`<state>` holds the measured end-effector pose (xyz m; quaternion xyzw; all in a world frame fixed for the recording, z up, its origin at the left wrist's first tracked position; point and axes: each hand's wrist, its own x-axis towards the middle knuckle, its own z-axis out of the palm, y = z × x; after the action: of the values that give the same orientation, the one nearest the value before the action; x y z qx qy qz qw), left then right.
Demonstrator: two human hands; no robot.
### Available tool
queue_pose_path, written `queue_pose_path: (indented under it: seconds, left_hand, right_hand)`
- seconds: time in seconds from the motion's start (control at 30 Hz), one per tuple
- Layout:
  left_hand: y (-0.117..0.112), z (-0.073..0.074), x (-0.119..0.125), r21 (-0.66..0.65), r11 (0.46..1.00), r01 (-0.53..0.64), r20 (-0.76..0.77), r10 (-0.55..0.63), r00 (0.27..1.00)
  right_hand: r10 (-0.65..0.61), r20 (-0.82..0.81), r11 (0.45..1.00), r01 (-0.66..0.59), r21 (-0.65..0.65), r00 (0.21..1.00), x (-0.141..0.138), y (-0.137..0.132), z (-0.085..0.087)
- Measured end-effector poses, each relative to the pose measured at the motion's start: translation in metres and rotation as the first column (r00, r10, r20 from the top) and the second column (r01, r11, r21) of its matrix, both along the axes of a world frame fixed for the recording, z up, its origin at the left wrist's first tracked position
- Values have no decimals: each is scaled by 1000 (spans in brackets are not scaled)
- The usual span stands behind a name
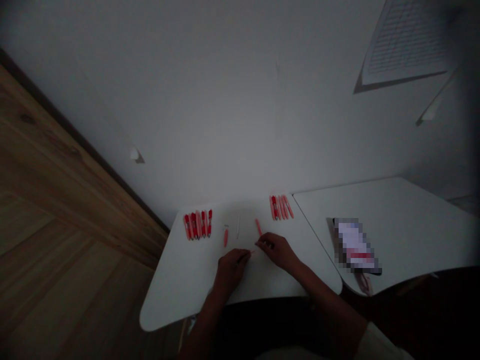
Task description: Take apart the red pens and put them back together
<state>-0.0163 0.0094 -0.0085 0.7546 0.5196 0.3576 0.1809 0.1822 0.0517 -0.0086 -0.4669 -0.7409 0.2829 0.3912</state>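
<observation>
Nearly shut, left hand pinching a thin pen part; right hand curled, its hold too dark to tell; just ahead, loose red pen parts; red pens and pink pen barrels in groups along the white table's far edge

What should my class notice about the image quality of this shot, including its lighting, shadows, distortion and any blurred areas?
In the head view, the light is dim and fades to near black at the right edge and bottom; the wide lens skews the white wall and wooden surface; the left hand and right hand look dark; a pixelated patch obscures one item.
</observation>
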Motion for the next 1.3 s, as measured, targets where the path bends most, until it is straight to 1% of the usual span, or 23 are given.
queue_pose_path:
  seconds: [0.07, 0.17, 0.2, 0.3, 0.4, 0.53, 0.67, 0.8, 0.87, 0.9, 0.93, 0.97, 1.0, 1.03, 1.07, 1.13, 1.2, 1.3]
  left_hand:
    - [0, 2, -1, -4, 999, -54, 44, 54, 998]
    - [-1, 4, -2, -9, 996, -92, 90, 93, 992]
    - [-1, 4, -2, -8, 996, -93, 98, 93, 991]
    - [-1, 3, -2, -7, 997, -79, 104, 79, 991]
    - [0, 0, -2, -12, 997, -79, 109, 80, 991]
    - [1, -3, -2, -19, 997, -81, 117, 82, 990]
    - [0, -2, -2, -26, 996, -81, 110, 84, 990]
    - [-1, 0, -1, -20, 995, -101, 113, 102, 988]
    - [-1, 1, -1, -8, 994, -111, 121, 111, 986]
    - [-1, 1, -1, -3, 993, -119, 126, 119, 985]
    - [-1, 1, -1, 1, 992, -129, 129, 128, 983]
    - [-1, 2, -1, 5, 990, -139, 129, 137, 982]
    - [-1, 2, -1, 9, 989, -146, 126, 143, 982]
    - [-1, 3, -1, 14, 989, -149, 122, 147, 982]
    - [0, 3, -1, 18, 988, -151, 117, 148, 982]
    - [-1, 4, -1, 23, 989, -146, 111, 143, 983]
    - [-1, 4, 0, 22, 991, -135, 108, 132, 985]
    - [-1, 4, 0, 22, 994, -111, 96, 109, 989]
  right_hand:
    - [-126, 44, 992, 125, 21, 991, 1, 13, 2]
    - [-230, 193, 972, 233, 6, 954, 1, 34, 2]
    - [-243, 236, 968, 250, 3, 941, 0, 40, 2]
    - [-233, 343, 963, 265, -50, 910, -8, 52, 4]
    - [-199, 391, 958, 263, -117, 899, -20, 56, 5]
    - [-175, 369, 957, 246, -156, 913, -29, 57, 3]
    - [-156, 309, 956, 222, -193, 938, -25, 62, 2]
    - [-123, 188, 946, 172, -274, 974, -19, 63, -1]
    - [-93, 90, 934, 118, -337, 992, -19, 57, -6]
    - [-78, 4, 926, 74, -371, 997, -19, 53, -9]
    - [-104, -251, 898, -18, -440, 962, -18, 47, -12]
    - [-126, -467, 871, -128, -475, 875, -18, 42, -14]
    - [-151, -598, 847, -209, -489, 787, -18, 36, -16]
    - [-176, -670, 829, -258, -496, 721, -18, 30, -17]
    - [-196, -709, 821, -282, -496, 677, -17, 25, -17]
    - [-202, -749, 817, -313, -484, 631, -16, 17, -17]
    - [-187, -770, 826, -326, -459, 610, -15, 13, -15]
    - [-155, -784, 846, -329, -420, 601, -16, 11, -15]
